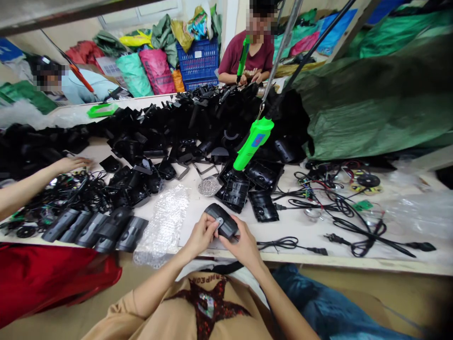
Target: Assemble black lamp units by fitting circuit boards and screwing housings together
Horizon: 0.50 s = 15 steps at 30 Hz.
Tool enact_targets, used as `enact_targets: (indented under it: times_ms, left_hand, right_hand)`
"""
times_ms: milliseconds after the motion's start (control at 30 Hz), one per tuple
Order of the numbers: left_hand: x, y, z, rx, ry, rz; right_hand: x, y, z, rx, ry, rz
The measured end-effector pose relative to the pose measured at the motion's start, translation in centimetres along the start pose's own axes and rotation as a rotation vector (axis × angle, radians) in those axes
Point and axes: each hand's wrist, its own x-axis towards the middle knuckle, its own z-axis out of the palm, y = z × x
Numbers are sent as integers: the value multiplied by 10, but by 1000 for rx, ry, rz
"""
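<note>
Tan T-shirt with a dark red star print (208,307) fills the bottom of the view, and both bare forearms reach forward from it to the near edge of the white tabletop (300,261). The left hand (201,234) and right hand (244,248) close around a rounded black plastic housing (222,219) from either side, fingers curled over it, with a small silver disc (220,220) showing on its face between them.

Just left of the hands lies a crumpled sheet of clear bubble wrap (164,224), beyond it a row of dark grey cylindrical housings (94,230). Ahead sit a round pile of small metal screws (208,186) and flat black plastic casings (235,192). A hanging green electric screwdriver (253,144) dangles above them. To the right lies a black power cord with a plug (293,244). At the left edge, a co-worker's hand (71,164) rests beside tangled black wires (67,196).
</note>
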Motion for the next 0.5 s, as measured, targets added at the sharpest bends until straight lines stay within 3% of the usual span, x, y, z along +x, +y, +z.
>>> enact_targets:
  times_ms: [500]
  left_hand:
    - [6,3,-3,-25,-50,-109]
  right_hand:
    - [-3,4,2,-13,-20,-29]
